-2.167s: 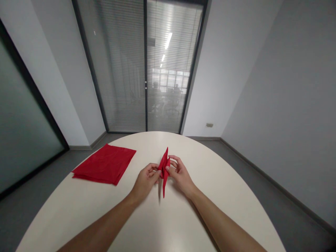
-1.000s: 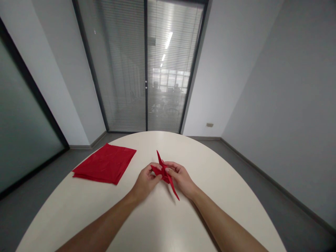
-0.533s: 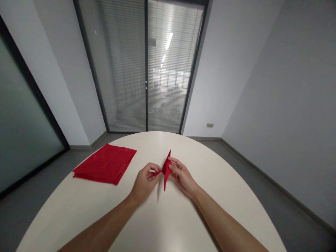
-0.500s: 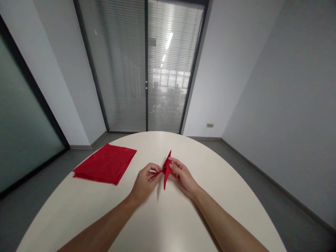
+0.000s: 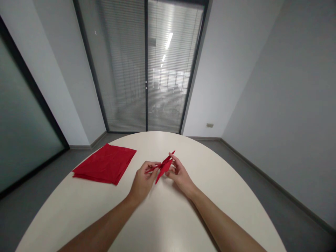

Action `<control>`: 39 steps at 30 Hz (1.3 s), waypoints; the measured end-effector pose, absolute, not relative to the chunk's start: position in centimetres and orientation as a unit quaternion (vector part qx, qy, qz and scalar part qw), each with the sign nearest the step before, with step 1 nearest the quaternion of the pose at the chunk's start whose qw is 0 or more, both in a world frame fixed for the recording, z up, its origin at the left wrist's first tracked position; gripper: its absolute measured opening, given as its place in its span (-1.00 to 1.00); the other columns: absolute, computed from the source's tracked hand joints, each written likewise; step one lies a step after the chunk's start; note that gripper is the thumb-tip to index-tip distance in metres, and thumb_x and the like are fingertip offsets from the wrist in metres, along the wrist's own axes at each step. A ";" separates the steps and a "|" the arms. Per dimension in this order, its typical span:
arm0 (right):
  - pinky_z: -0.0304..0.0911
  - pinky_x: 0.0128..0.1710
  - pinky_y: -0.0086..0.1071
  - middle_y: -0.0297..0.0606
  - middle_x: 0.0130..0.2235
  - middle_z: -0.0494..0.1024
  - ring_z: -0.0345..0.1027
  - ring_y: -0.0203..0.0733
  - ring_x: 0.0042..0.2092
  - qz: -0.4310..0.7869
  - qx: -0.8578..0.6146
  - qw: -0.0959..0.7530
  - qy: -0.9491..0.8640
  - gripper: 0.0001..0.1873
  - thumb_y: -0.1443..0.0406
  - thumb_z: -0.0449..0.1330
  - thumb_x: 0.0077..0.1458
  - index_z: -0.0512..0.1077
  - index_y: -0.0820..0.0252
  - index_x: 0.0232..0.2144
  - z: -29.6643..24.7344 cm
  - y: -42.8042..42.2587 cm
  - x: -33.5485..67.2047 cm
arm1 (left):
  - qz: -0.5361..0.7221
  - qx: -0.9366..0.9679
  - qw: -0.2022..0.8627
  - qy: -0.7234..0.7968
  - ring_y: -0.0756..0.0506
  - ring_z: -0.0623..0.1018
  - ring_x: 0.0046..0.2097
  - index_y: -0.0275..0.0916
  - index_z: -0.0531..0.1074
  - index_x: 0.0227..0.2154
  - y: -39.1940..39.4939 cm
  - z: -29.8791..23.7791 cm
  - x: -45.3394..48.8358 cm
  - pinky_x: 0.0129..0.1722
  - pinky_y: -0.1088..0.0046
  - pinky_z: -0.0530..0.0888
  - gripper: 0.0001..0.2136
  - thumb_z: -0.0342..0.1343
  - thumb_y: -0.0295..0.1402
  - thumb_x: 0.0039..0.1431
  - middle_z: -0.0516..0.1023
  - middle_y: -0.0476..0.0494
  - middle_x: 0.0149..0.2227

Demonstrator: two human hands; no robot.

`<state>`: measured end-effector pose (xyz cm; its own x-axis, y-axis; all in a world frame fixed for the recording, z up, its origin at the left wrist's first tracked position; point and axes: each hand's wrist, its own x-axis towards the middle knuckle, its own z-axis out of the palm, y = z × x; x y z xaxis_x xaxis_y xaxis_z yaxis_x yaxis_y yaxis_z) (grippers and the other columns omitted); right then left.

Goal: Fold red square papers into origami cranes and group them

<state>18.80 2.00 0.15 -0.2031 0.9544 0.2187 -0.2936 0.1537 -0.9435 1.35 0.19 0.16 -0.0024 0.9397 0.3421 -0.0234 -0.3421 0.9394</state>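
Observation:
A folded red paper figure, shaped like an origami crane (image 5: 165, 167), is held just above the table in front of me. My left hand (image 5: 143, 178) pinches a narrow point of it between thumb and fingers. At its other side, my right hand (image 5: 181, 176) has its index finger against the upper wing tip, while the remaining fingers curl behind the wing. The wings slant from upper right to lower left. Part of the folds is covered by my fingers.
A flat stack of red sheets (image 5: 105, 164) lies on the left of the round white table (image 5: 210, 168). Beyond the far edge stands a glass partition with blinds (image 5: 126, 87). A wall socket (image 5: 210, 125) sits low on the wall to the right.
The origami crane has tilted, its upper wing tip swinging right and its lower one left. My right index finger has moved up to the wing tip; my left hand shifted slightly left.

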 end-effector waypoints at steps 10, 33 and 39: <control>0.41 -0.22 -0.32 -0.17 0.01 0.50 0.45 -0.15 -0.11 0.513 -0.357 0.556 -0.549 -0.43 0.24 0.46 -0.13 0.39 0.07 -0.04 0.5 2.1 18.8 | 0.587 0.585 0.383 0.408 -0.17 0.60 -0.02 -0.21 0.43 -0.20 0.2 0.1 1.2 -0.05 0.26 0.55 -0.80 0.16 -0.20 0.25 0.61 -0.25 -0.07; 0.35 -0.13 -0.25 -0.25 -0.25 0.60 0.47 -0.13 -0.21 0.332 -0.420 0.526 -0.661 -0.89 0.28 0.15 0.18 0.45 0.14 -0.25 0.0 2.2 19.3 | 0.575 0.608 0.385 0.390 -0.18 0.64 -0.06 -0.21 0.44 -0.25 0.0 0.4 1.4 -0.04 0.25 0.56 -0.85 0.19 -0.39 0.09 0.66 -0.23 -0.10; 0.33 -0.04 -0.21 -0.21 -0.17 0.62 0.47 -0.07 -0.11 0.220 -0.438 0.479 -0.728 -0.89 0.26 0.25 0.15 0.53 0.11 -0.25 0.6 1.4 19.1 | 0.545 0.624 0.373 0.418 -0.19 0.62 -0.01 -0.24 0.53 -0.07 0.0 0.6 1.2 -0.06 0.33 0.56 -0.73 0.15 -0.28 0.20 0.65 -0.22 -0.06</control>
